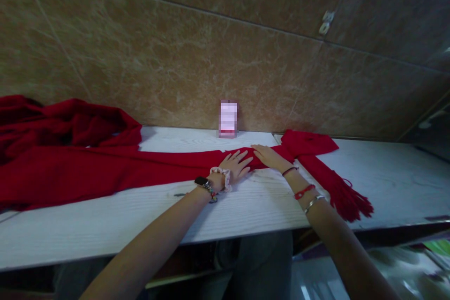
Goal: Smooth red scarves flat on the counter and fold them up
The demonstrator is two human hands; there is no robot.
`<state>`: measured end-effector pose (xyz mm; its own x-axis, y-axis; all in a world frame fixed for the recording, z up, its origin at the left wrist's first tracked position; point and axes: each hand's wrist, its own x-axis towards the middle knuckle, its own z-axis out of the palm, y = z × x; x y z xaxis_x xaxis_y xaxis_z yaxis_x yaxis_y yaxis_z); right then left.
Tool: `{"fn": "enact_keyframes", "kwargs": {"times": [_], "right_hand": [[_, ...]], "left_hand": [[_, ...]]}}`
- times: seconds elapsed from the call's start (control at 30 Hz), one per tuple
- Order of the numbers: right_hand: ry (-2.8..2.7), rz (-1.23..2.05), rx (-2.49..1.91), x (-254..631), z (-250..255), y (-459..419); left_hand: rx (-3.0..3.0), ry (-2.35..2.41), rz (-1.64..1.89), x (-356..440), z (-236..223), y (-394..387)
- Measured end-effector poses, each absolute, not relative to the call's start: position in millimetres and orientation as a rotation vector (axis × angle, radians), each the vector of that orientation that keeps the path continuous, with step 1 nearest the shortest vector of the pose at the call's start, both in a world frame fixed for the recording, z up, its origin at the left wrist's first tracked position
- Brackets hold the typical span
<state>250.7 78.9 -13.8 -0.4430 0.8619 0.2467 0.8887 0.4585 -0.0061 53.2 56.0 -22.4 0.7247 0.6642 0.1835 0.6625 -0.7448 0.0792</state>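
A long red scarf (pixel 168 167) stretches across the white wooden table (pixel 158 218), bunched in loose folds at the far left. My left hand (pixel 236 167) lies flat on its narrow middle part, fingers spread. Just to the right, my right hand (pixel 270 156) rests on the same strip with its fingers stretched out, pointing left. Beyond the right hand the scarf forms a folded or knotted part (pixel 309 143), and a fringed tassel end (pixel 351 201) trails toward the front edge. What lies under my palms is hidden.
A phone-like upright object (pixel 228 119), blurred out, leans on the brown tiled wall (pixel 140 56) behind the table. A wall socket (pixel 326 22) sits higher up on the right. The table's front edge runs close to my legs. Something dark (pixel 436 131) stands at the far right.
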Motion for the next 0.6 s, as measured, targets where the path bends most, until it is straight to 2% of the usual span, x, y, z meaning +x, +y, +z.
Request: {"fn": "enact_keyframes", "kwargs": {"times": [0.33, 0.6], "right_hand": [[-2.557, -0.107, -1.663, 260, 4, 90], [-2.57, -0.125, -1.447, 231, 2, 119]], "left_hand": [[2.934, 1.11, 0.338, 52, -27, 55], [2.936, 1.159, 0.35, 51, -24, 51]]}}
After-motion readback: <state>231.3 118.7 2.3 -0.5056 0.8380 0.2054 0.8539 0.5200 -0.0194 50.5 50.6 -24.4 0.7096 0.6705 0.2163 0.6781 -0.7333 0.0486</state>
